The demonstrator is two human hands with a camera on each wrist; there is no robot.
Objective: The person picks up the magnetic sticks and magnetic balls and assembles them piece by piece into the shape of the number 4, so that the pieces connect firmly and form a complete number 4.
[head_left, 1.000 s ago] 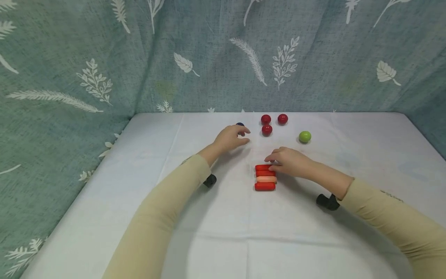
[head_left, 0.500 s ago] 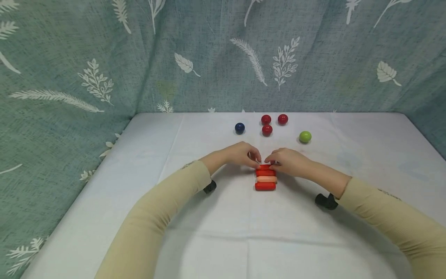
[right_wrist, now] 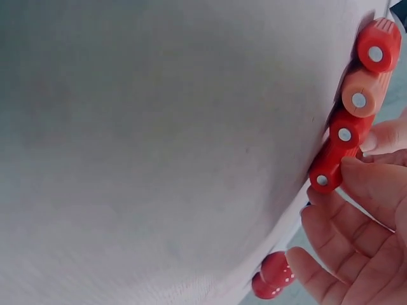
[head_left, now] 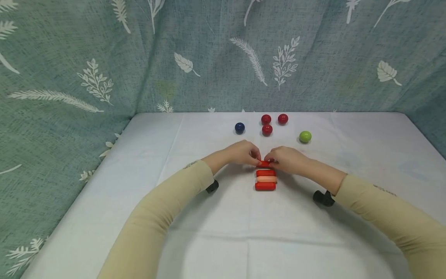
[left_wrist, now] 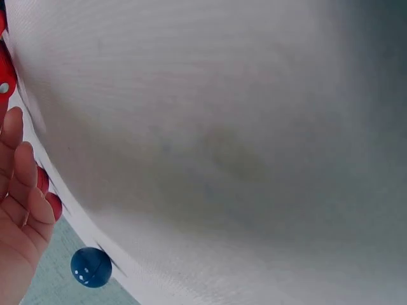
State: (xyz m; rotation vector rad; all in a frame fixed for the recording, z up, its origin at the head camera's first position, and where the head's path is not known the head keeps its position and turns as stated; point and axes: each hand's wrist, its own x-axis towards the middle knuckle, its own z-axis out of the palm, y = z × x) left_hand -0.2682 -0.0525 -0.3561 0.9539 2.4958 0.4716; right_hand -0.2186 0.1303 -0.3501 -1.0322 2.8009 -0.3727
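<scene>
In the head view, a short red rod [head_left: 265,164] lies across the middle of the table, its ends pinched by my left hand [head_left: 243,152] and my right hand [head_left: 287,159]. Nearer me are a second red rod [head_left: 265,173], a peach-coloured rod [head_left: 266,179] and another red rod [head_left: 265,186], lying parallel. The right wrist view shows a white disc on each rod's end, with the right fingertips [right_wrist: 351,166] at the held rod. Only a sliver of red rod [left_wrist: 5,70] shows beside the left hand [left_wrist: 19,210] in the left wrist view.
Behind the hands sit a blue ball [head_left: 239,128], three red balls [head_left: 267,130] and a green ball [head_left: 305,136]. A white cloth [head_left: 216,248] covers the table. Leaf-patterned fabric [head_left: 216,85] hangs along the back and left edges.
My left hand has come from beside the blue ball, uncovering it, to the farthest red rod's left end. Both hands have shifted that rod slightly away from the other rods.
</scene>
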